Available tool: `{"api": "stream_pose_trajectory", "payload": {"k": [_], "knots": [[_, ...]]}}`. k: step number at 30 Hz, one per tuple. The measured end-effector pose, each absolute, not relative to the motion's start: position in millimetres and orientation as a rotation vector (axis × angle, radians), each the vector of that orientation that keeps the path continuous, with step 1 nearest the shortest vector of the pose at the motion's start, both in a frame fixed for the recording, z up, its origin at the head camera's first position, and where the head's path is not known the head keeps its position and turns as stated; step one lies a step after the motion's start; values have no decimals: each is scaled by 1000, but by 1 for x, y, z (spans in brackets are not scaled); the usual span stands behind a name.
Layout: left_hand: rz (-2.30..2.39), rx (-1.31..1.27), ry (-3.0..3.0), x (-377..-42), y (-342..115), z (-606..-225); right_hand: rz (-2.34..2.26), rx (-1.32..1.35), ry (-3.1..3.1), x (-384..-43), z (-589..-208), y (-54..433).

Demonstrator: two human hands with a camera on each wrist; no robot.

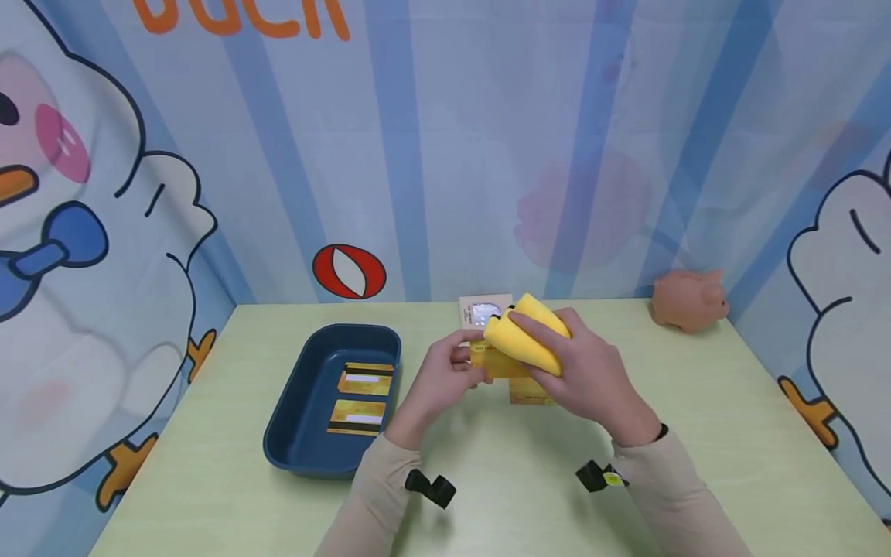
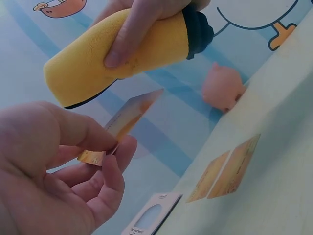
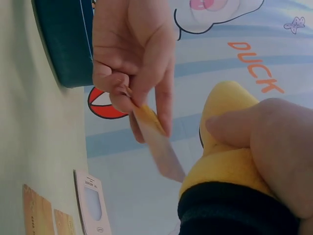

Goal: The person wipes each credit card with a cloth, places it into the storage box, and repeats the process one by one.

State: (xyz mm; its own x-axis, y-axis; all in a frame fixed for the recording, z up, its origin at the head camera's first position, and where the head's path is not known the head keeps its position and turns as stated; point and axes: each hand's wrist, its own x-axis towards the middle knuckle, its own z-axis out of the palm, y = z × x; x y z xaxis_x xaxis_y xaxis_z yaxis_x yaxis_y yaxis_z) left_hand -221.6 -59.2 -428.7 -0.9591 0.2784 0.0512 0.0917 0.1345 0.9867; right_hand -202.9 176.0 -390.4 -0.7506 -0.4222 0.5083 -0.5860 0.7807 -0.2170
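My left hand [image 1: 445, 371] pinches a gold card [image 1: 493, 362] by its edge between thumb and fingers. The card is held up off the table, and its free end points toward my right hand. My right hand [image 1: 588, 371] grips a folded yellow cloth [image 1: 525, 333] with black edging, its thumb pressed along the fabric. In the left wrist view the cloth [image 2: 122, 54] is above the card [image 2: 129, 117], with a gap between them. Two more gold cards [image 2: 234, 169] lie side by side on the table; in the head view the hands partly cover these cards [image 1: 531, 391].
To the left stands a blue tray [image 1: 299, 456] with two gold cards [image 1: 358, 416] in it, black stripes showing. A pale pink flat case [image 1: 468, 309] with a clear window lies behind my hands. At the back right sits a pink piggy bank [image 1: 689, 302]. A printed curtain hangs behind the table.
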Motion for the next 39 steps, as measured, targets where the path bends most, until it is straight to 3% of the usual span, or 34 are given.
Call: {"api": "stream_pose_trajectory", "payload": {"k": [10, 39], "knots": [[1995, 437, 2172, -220, -59, -425, 501, 939, -2505, -200, -396, 165], [2135, 621, 1944, -209, -60, -405, 419, 950, -2390, -194, -398, 151]]}}
